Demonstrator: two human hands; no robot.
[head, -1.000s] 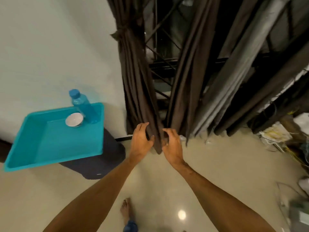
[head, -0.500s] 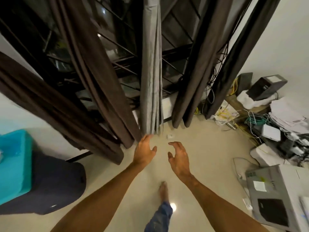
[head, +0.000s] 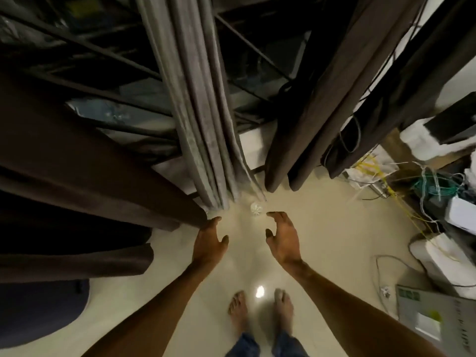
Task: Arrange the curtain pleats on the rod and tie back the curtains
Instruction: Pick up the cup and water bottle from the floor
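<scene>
Grey curtain (head: 203,130): soft, limp, prob. light; best gathered near hem. Left hand (head: 210,243), right hand (head: 283,240) spread, empty.

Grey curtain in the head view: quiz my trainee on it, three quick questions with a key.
1. True or false: the left hand grips the grey curtain.
2. The fingers of the right hand are: A) curved, holding nothing; B) pinching a pleat; C) flat on the floor.
3. Fill in: the curtains flanking the grey one are ____.
Key: 1 false; 2 A; 3 brown.
</scene>
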